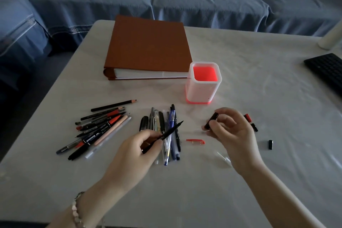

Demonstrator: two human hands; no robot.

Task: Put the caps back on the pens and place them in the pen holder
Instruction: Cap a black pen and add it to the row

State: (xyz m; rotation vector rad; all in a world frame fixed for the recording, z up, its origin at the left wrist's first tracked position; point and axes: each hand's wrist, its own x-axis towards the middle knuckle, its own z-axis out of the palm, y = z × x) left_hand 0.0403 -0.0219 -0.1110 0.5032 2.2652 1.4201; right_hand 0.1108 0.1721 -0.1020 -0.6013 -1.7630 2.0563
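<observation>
Pen (172, 129) looks light and stiff; we pinch its mid-barrel in left fingers (150, 133), right fingers (224, 115) pinching what seems its slippery black cap (211, 120).

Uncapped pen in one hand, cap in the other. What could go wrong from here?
1. The black cap in the right hand may not fit the black pen held by the left hand; a red cap and a small black cap also lie loose.
2. The pen's bare tip could mark the white tablecloth.
3. The clear cap by the right wrist is faint and could get swept aside.
</observation>
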